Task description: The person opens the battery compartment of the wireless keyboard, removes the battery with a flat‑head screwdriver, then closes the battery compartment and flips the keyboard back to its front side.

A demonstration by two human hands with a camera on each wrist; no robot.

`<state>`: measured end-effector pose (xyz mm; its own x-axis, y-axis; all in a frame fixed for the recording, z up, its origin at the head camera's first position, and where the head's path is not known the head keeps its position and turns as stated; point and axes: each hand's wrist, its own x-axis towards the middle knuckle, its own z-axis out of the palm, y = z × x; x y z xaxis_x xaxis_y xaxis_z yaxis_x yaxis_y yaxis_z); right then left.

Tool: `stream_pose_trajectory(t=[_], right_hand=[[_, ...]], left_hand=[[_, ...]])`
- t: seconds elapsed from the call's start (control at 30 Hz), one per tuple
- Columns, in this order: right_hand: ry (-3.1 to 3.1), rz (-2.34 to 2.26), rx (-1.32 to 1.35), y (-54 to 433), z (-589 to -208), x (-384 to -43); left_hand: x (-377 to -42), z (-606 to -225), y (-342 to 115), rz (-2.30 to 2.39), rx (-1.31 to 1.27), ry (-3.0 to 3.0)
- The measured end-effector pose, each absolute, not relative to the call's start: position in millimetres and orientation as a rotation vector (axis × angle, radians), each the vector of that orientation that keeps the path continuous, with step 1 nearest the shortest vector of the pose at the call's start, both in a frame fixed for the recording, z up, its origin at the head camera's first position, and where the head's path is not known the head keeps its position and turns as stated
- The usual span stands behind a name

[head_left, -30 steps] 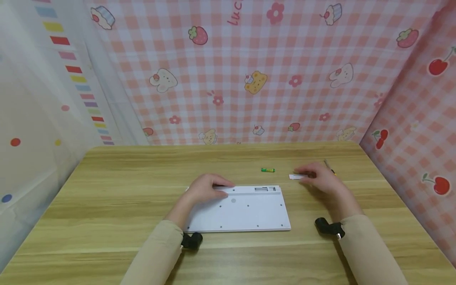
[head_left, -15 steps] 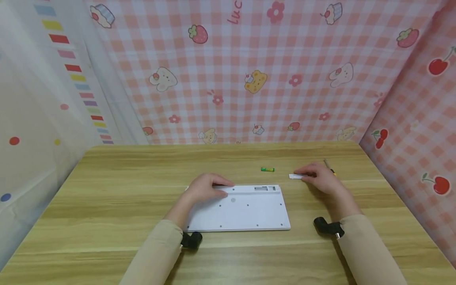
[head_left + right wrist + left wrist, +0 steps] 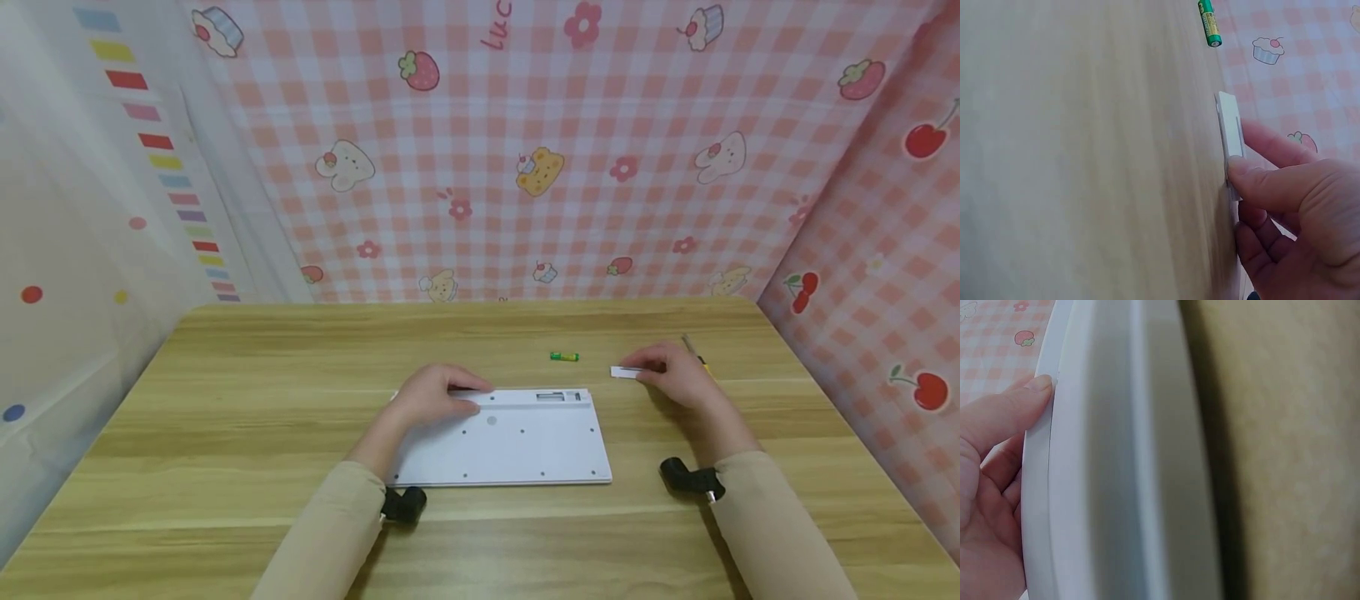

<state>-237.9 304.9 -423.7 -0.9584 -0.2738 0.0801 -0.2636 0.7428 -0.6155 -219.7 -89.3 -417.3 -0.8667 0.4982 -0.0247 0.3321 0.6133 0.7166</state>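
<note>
A white keyboard [image 3: 525, 450] lies face down on the table, its underside up and the battery slot [image 3: 551, 397] near the far right corner uncovered. My left hand [image 3: 435, 396] grips its far long edge, thumb on the underside; in the left wrist view that edge [image 3: 1038, 487] runs beside the thumb. Off to the right, my right hand [image 3: 675, 375] pinches a small white battery cover [image 3: 624, 372] between thumb and fingers, low over the table. The right wrist view shows the thumb on the cover's face [image 3: 1230, 125]. Whether the cover touches the table, I cannot tell.
A green battery [image 3: 564, 357] lies beyond the keyboard, left of the cover. Partly behind my right hand is a screwdriver [image 3: 692, 346] with a yellow and black handle. The wooden table [image 3: 247, 400] ends at a pink checked curtain [image 3: 480, 217].
My right thumb and fingers have drawn slightly closer together on the battery cover. My left hand and the keyboard stay in place.
</note>
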Motion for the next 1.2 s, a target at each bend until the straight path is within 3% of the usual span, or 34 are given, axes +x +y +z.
stream_pose_trajectory(t=[0.37, 1.2], right_hand=[[2.878, -1.071, -0.38, 301.3, -416.6, -235.5], [2.697, -1.09, -0.728, 222.7, -395.4, -221.4]], left_hand=[[-219.6, -417.8, -89.2, 1.1, 0.67, 2.617], [-222.3, -416.8, -90.4, 1.085, 0.697, 2.61]])
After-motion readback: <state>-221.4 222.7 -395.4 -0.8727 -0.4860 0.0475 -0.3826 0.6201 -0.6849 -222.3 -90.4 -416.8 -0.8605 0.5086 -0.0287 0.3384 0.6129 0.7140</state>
